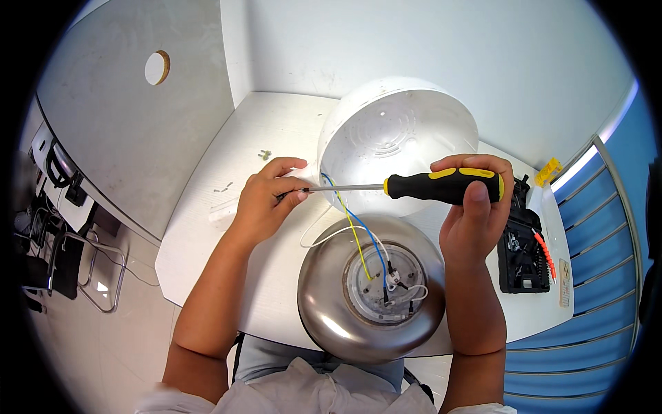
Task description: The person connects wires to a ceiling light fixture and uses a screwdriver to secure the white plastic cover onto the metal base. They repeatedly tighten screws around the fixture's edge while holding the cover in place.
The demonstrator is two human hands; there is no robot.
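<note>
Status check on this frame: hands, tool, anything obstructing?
Right hand grips screwdriver handle. Left hand pinches its tip. Wires run beneath the shaft to metal lamp base. Nothing obstructing.

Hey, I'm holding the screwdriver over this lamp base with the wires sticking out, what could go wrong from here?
1. The screwdriver tip sits pinched in the left hand; a slip may jab the fingers.
2. The shaft crosses the blue and yellow wires, so it might snag them.
3. The small screws lie loose on the white table and may roll off.

Blk tool case [522,254], loose screws [265,155]
</note>
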